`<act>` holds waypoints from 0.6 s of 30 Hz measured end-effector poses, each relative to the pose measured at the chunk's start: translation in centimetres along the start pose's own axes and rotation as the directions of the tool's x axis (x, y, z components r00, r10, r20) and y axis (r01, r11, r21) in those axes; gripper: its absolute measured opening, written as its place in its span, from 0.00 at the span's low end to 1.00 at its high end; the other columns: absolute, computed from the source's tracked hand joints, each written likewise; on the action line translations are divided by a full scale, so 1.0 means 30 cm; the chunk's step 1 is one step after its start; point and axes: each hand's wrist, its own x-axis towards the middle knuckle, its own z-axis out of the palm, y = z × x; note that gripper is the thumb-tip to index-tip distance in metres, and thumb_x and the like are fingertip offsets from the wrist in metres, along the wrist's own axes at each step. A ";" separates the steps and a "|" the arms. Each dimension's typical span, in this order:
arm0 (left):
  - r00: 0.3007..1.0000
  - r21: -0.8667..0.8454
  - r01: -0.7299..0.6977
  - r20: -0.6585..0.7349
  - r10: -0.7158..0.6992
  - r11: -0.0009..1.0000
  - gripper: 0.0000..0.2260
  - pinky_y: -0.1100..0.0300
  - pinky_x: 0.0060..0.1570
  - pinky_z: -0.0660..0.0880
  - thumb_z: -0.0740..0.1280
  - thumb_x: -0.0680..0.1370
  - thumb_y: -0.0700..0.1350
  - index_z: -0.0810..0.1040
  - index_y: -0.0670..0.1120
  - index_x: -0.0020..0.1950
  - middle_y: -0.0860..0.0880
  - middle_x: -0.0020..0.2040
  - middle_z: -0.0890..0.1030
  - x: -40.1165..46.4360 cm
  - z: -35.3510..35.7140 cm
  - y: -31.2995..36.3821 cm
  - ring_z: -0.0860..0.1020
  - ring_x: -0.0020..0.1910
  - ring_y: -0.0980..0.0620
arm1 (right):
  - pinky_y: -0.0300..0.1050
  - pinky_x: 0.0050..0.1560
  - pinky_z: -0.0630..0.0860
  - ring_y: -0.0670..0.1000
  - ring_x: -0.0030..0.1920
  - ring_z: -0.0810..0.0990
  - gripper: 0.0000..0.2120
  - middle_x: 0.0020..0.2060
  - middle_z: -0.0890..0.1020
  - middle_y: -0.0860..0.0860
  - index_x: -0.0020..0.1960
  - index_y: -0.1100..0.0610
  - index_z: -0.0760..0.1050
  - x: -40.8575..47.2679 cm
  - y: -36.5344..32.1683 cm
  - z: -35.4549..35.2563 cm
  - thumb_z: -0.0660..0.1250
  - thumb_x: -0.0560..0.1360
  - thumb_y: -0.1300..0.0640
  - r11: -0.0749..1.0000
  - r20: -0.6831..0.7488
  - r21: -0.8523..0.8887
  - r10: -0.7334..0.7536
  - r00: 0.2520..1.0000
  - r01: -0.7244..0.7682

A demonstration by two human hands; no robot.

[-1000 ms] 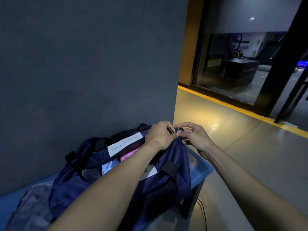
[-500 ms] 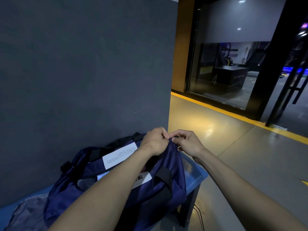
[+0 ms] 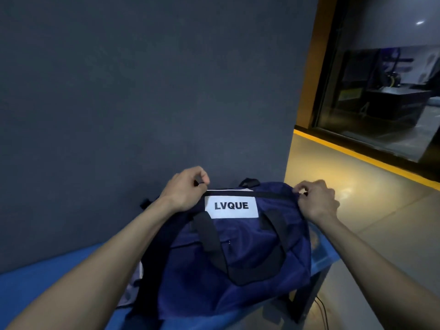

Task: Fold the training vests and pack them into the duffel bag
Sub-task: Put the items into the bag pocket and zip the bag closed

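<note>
The left hand [image 3: 184,190] has its fingers curled and pinches a small black zipper pull [image 3: 198,182] at the left end of the duffel bag [image 3: 235,246]. The right hand [image 3: 315,201] is also curled and grips the blue fabric at the right end of the bag's top. Between the two hands a black zipper line [image 3: 262,195] runs straight along the top of the bag and looks closed. Just below this line, on the side of the bag, there is a white label [image 3: 231,206] with the letters LVQUE. Two black handles [image 3: 209,239] hang down below the label. The bag lies on a blue tabletop [image 3: 42,284], near its right end. Behind the bag stands a dark grey wall [image 3: 142,91]. The vests cannot be seen.
</note>
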 end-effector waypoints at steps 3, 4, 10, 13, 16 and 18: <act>0.999 -0.035 -0.049 -0.001 0.049 0.998 0.07 0.48 0.55 0.78 0.64 0.74 0.45 0.76 0.59 0.44 0.58 0.38 0.82 -0.020 -0.037 -0.005 0.81 0.42 0.50 | 0.55 0.67 0.67 0.55 0.68 0.70 0.16 0.65 0.76 0.50 0.65 0.46 0.79 -0.064 -0.205 0.041 0.66 0.79 0.45 0.900 0.071 0.077 -0.433 0.898 0.428; 0.997 -0.050 -0.071 -0.009 0.071 0.996 0.08 0.48 0.54 0.78 0.63 0.73 0.47 0.76 0.60 0.45 0.57 0.39 0.83 -0.029 -0.039 0.006 0.81 0.42 0.50 | 0.54 0.68 0.66 0.52 0.68 0.69 0.21 0.66 0.76 0.47 0.67 0.45 0.78 -0.087 -0.284 0.059 0.64 0.77 0.40 0.835 0.168 0.137 -0.549 0.819 0.533; 0.988 0.027 -0.037 -0.151 0.041 0.999 0.07 0.50 0.49 0.77 0.63 0.75 0.46 0.74 0.58 0.47 0.54 0.41 0.83 -0.101 -0.093 -0.022 0.79 0.44 0.48 | 0.52 0.52 0.72 0.54 0.53 0.78 0.08 0.48 0.83 0.44 0.50 0.46 0.79 -0.118 -0.436 0.136 0.64 0.79 0.45 0.692 0.225 -0.013 -0.702 0.676 0.722; 0.970 0.018 0.073 -0.233 -0.067 0.997 0.06 0.49 0.49 0.77 0.65 0.77 0.43 0.74 0.54 0.44 0.54 0.40 0.81 -0.145 -0.181 -0.132 0.79 0.45 0.46 | 0.51 0.49 0.73 0.53 0.51 0.78 0.06 0.46 0.84 0.41 0.49 0.46 0.80 -0.106 -0.387 0.124 0.66 0.81 0.47 0.731 0.202 0.029 -0.672 0.712 0.681; 0.989 -0.090 0.083 -0.116 -0.093 0.992 0.07 0.49 0.47 0.78 0.64 0.78 0.43 0.76 0.54 0.42 0.54 0.39 0.82 -0.202 -0.227 -0.213 0.80 0.41 0.47 | 0.49 0.47 0.70 0.53 0.51 0.78 0.05 0.46 0.84 0.41 0.51 0.47 0.80 -0.117 -0.385 0.139 0.66 0.81 0.49 0.713 0.224 -0.005 -0.682 0.696 0.701; 0.997 -0.256 0.048 -0.042 -0.061 0.965 0.07 0.53 0.41 0.74 0.64 0.78 0.41 0.77 0.52 0.43 0.52 0.35 0.80 -0.237 -0.245 -0.229 0.75 0.34 0.49 | 0.50 0.48 0.71 0.55 0.51 0.78 0.05 0.45 0.83 0.41 0.52 0.47 0.79 -0.124 -0.413 0.154 0.65 0.82 0.50 0.702 0.235 -0.021 -0.688 0.686 0.712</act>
